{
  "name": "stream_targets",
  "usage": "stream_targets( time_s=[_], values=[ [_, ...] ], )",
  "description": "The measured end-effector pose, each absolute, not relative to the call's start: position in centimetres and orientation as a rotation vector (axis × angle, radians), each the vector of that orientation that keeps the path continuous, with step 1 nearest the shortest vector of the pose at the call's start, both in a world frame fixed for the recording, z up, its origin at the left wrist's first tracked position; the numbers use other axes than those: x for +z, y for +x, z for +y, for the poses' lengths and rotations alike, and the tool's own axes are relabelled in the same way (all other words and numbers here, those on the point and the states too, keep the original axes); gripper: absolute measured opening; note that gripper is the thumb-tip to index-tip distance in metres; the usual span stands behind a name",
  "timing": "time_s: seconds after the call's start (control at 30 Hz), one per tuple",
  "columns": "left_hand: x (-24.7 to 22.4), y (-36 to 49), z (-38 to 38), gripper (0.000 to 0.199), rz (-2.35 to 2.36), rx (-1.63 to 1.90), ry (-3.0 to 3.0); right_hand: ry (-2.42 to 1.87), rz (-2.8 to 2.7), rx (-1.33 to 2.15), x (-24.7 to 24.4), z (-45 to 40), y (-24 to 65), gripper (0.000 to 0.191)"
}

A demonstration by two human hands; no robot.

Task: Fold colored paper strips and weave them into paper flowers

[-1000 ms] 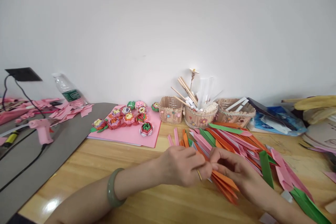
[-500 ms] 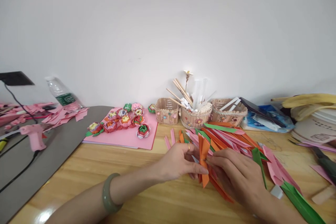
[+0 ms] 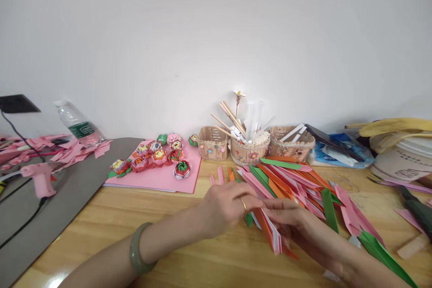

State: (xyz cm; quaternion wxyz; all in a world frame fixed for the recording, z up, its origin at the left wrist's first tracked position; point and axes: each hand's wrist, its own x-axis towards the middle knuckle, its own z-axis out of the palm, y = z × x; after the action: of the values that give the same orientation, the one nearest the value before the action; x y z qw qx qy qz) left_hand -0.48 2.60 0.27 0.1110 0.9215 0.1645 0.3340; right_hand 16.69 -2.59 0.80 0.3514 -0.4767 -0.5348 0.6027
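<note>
Between my two hands is a bundle of folded paper strips (image 3: pixel 272 233), with orange, pink and white edges, its lower end slanting down toward me. My left hand (image 3: pixel 225 206), with a ring and a green bangle, is closed over the upper end of the bundle. From the other side my right hand (image 3: pixel 293 219) pinches it near the middle. Fingers hide the bundle's upper part. Just behind the hands lies a pile of folded paper strips (image 3: pixel 297 184) in pink, orange and green.
Folded paper flowers (image 3: pixel 182 169) sit on pink paper sheets (image 3: pixel 151 182) at the left. Three small wooden baskets (image 3: pixel 213 144) line the wall, one holding sticks. A pink glue gun (image 3: pixel 39 177) and a bottle (image 3: pixel 78 123) stand far left. Scissors (image 3: pixel 415 211) lie right.
The orange folded piece, upright between my fingers before, is now among the strips slanting toward me. My left hand has turned over to grip from above; my right hand has shifted beneath.
</note>
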Motion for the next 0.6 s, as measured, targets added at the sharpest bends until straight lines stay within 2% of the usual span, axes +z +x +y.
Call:
stream_targets(
  time_s=[0.1,0.2,0.27,0.4,0.6],
  values=[
    [0.0,-0.7,3.0,0.021,0.364,1.036,2.982,-1.262,-1.267,1.634,0.3,-2.3,16.6,0.031],
    [0.2,-0.4,2.9,0.014,0.555,1.003,2.630,-1.285,-1.206,1.568,0.3,-2.0,17.1,0.038],
    [0.5,-0.2,2.8,0.025,0.697,0.862,2.246,-1.311,-1.205,1.475,1.0,-2.0,17.9,0.043],
    [1.1,0.0,3.0,0.045,0.794,0.668,1.732,-1.383,-1.217,1.116,4.0,-2.3,20.4,0.042],
    [1.4,-0.1,3.3,0.044,0.825,0.583,1.429,-1.557,-1.071,0.441,7.1,-4.4,29.0,0.033]
  ],
)
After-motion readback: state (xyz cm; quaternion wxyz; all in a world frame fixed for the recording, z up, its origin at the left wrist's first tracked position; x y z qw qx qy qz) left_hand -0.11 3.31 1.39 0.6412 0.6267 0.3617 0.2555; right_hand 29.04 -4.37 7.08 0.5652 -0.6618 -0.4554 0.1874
